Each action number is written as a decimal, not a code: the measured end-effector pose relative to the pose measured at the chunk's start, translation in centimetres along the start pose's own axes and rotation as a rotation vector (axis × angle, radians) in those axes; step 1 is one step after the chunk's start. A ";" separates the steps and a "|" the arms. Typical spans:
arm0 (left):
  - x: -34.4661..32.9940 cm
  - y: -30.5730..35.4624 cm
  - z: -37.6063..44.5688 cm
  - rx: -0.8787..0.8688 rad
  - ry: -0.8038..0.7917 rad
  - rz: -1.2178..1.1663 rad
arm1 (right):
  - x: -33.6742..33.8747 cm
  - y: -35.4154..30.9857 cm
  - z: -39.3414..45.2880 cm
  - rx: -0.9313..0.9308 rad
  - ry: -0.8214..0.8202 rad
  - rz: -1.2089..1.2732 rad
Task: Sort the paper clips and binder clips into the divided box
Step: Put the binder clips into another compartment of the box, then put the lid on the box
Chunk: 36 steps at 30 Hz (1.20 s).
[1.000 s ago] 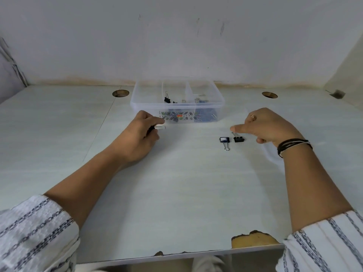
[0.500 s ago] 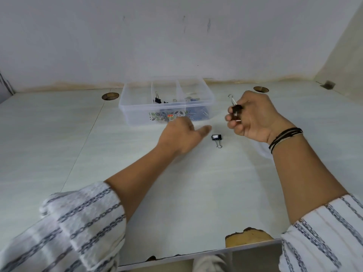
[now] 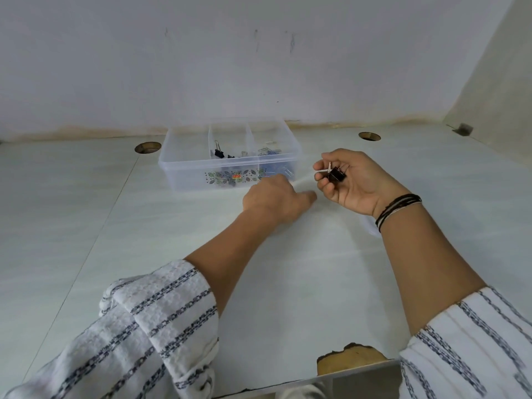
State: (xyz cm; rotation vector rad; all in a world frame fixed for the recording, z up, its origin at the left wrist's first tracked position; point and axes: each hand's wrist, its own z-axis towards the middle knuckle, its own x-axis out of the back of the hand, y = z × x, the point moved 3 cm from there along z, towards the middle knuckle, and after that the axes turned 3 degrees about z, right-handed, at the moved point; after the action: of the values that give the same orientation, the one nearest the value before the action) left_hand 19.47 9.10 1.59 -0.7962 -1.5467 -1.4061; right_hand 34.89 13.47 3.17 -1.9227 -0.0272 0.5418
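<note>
A pale tabletop (image 3: pixel 86 226) runs to a bare white wall. My right hand (image 3: pixel 355 180), at two o'clock, is cupped and pinching a black binder clip (image 3: pixel 336 175), its wire handles pointing up and slightly left. My left hand (image 3: pixel 273 201) lies knuckles-up near twelve; what it holds, I cannot tell. The divided box (image 3: pixel 184 171) sits at eleven. The clip could slip from my light pinch or land among the paper clips (image 3: pixel 269 151).

A pale table (image 3: pixel 86 226) has two round holes (image 3: pixel 147 147) (image 3: pixel 369 136); its near edge is chipped (image 3: pixel 351 359); a stained white wall (image 3: pixel 230 67) stands behind.
</note>
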 end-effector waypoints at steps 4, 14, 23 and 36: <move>3.6 -2.1 0.3 0.179 -0.061 -0.820 | -1.8 -0.3 -0.2 0.037 -0.062 0.048; 11.9 -6.1 5.4 0.211 0.198 -0.818 | -14.1 -4.5 5.6 0.128 -0.031 -0.524; 12.3 -7.1 7.8 0.187 0.081 -0.719 | -15.3 -5.7 8.8 0.367 0.191 -0.995; 11.8 -17.7 3.9 0.355 0.338 -0.397 | -3.2 -2.6 12.8 0.346 0.390 -0.951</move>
State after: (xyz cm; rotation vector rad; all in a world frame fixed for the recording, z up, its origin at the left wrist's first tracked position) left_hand -1.92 9.05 4.90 -0.0311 -1.6700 -1.3944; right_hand 27.73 24.87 2.60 -1.4271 -0.5299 -0.4411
